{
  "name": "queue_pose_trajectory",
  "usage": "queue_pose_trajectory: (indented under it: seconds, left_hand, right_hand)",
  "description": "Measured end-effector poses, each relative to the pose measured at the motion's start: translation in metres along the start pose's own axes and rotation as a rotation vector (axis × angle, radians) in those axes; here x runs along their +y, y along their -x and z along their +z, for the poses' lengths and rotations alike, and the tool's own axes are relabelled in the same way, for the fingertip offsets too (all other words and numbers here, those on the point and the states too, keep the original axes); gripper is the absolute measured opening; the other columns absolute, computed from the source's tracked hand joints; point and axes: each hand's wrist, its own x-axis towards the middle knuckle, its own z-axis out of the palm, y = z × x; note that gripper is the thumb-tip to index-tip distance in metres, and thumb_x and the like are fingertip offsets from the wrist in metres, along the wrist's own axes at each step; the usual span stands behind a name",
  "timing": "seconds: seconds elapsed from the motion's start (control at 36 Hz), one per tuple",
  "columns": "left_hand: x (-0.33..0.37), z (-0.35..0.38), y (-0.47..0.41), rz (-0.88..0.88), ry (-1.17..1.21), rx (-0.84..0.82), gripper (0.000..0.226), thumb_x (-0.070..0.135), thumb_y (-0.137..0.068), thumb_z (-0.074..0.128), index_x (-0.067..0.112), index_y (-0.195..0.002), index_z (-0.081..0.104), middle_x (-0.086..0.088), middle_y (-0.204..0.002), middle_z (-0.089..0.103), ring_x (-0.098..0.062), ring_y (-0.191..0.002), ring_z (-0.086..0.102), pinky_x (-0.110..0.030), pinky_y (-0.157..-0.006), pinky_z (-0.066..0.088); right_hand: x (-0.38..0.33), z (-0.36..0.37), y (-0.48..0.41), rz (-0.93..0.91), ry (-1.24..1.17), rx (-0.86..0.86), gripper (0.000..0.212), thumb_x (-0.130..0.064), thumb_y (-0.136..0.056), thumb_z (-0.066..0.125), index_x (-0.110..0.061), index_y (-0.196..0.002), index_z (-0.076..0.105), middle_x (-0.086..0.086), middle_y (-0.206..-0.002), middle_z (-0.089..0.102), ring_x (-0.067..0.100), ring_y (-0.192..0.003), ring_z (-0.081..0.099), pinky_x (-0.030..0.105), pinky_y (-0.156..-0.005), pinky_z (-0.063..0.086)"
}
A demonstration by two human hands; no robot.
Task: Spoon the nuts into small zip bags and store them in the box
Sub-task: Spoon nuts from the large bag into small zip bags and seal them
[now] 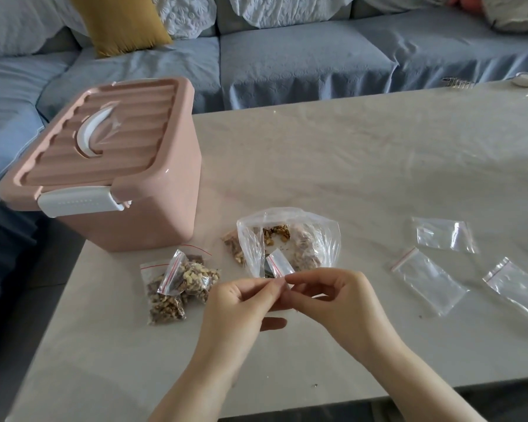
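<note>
While lidded, box [153, 214] beside nut-filled zip bags [177, 284].

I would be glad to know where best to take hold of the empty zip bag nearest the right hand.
Pinch the red zip edge of the empty zip bag from above, thumb and forefinger. The bag lies flat on the table, so its film offers little to grip; the zip strip is likely stiffer and is the end nearest the right hand.
</note>
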Motion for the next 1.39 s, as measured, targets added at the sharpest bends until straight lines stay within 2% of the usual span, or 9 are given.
queue_pose_trajectory:
  seconds: [0.33,0.53,0.86,0.94,1.03,1.11,1.19,1.31,1.39]
  left_hand:
    - [-0.003,-0.006,-0.001,0.161,-0.278,-0.045,0.025,0.007,-0.085,0.062,0.019,-0.065,0.072,-0.004,-0.058,0.068,-0.01,-0.052,0.063,-0.017,-0.052,0.048]
    - [-0.003,-0.007,-0.009,0.354,-0.589,-0.093,0.019,0.022,-0.085,0.063,0.019,-0.066,0.069,-0.002,-0.057,0.063,-0.02,-0.057,0.059,-0.032,-0.057,0.047]
    - [0.013,0.006,-0.016,0.049,0.078,-0.188,0.035,0.002,-0.084,0.055,0.015,-0.053,0.066,-0.002,-0.053,0.062,-0.007,-0.048,0.053,-0.015,-0.048,0.044]
    - [0.01,0.007,-0.015,0.015,0.074,-0.139,0.037,-0.003,-0.083,0.053,0.012,-0.05,0.06,0.0,-0.047,0.054,-0.009,-0.044,0.047,-0.015,-0.044,0.041]
    - [0.005,0.003,-0.017,0.159,-0.35,0.054,0.033,0.001,-0.081,0.056,0.007,-0.05,0.045,0.006,-0.04,0.041,-0.011,-0.042,0.039,-0.015,-0.043,0.033]
    - [0.008,0.001,-0.014,0.271,-1.017,0.192,0.03,0.028,-0.077,0.055,0.016,-0.055,0.038,0.001,-0.05,0.044,-0.016,-0.053,0.042,-0.026,-0.046,0.027]
    - [0.009,0.004,-0.015,0.318,-1.29,0.231,0.029,0.036,-0.079,0.048,0.016,-0.061,0.036,0.0,-0.058,0.045,-0.021,-0.062,0.046,-0.028,-0.05,0.028]
    - [0.003,0.002,-0.019,0.563,-0.993,0.192,0.025,0.041,-0.076,0.055,0.024,-0.064,0.041,0.007,-0.062,0.05,-0.009,-0.062,0.048,-0.019,-0.051,0.033]
    - [-0.002,-0.009,-0.022,0.651,-0.754,-0.094,0.06,0.058,-0.065,0.067,0.034,-0.114,0.042,0.026,-0.118,0.045,0.015,-0.112,0.038,-0.001,-0.09,0.028]
  right_hand:
    - [-0.004,-0.002,0.002,0.001,0.067,-0.03,0.011,-0.017,-0.078,0.071,-0.025,-0.071,0.075,-0.011,-0.065,0.07,-0.001,-0.06,0.061,0.012,-0.06,0.048]
    - [-0.003,-0.005,-0.003,0.092,0.102,-0.022,0.024,-0.015,-0.084,0.063,-0.022,-0.063,0.073,0.0,-0.06,0.069,0.005,-0.054,0.058,0.027,-0.063,0.053]
    - [-0.012,-0.011,-0.019,0.327,-0.536,-0.159,0.031,-0.005,-0.091,0.05,-0.003,-0.062,0.06,0.001,-0.049,0.056,0.008,-0.048,0.053,0.015,-0.05,0.046]
    - [-0.01,-0.009,-0.019,0.26,-0.395,-0.1,0.029,-0.004,-0.09,0.054,-0.002,-0.062,0.063,0.001,-0.049,0.059,0.006,-0.043,0.053,0.016,-0.052,0.046]
    - [-0.003,-0.009,-0.017,0.051,0.108,0.042,0.022,-0.009,-0.082,0.062,-0.009,-0.06,0.066,-0.001,-0.052,0.062,0.005,-0.049,0.052,0.023,-0.057,0.046]
    - [-0.001,-0.013,-0.014,-0.143,0.437,0.162,0.014,-0.012,-0.076,0.062,-0.014,-0.063,0.063,0.0,-0.061,0.062,0.008,-0.054,0.051,0.022,-0.054,0.044]
    - [0.003,-0.01,-0.014,-0.164,0.537,0.167,0.011,-0.014,-0.079,0.06,-0.015,-0.068,0.059,-0.001,-0.067,0.062,0.014,-0.062,0.055,0.032,-0.06,0.047]
    - [0.005,-0.01,-0.016,-0.047,0.278,0.167,0.012,-0.008,-0.079,0.061,-0.011,-0.069,0.055,0.006,-0.064,0.067,0.015,-0.055,0.059,0.03,-0.057,0.05]
    - [0.001,-0.015,-0.014,-0.027,0.098,0.099,0.014,-0.004,-0.079,0.062,-0.01,-0.067,0.055,0.004,-0.059,0.068,0.012,-0.052,0.063,0.022,-0.053,0.049]
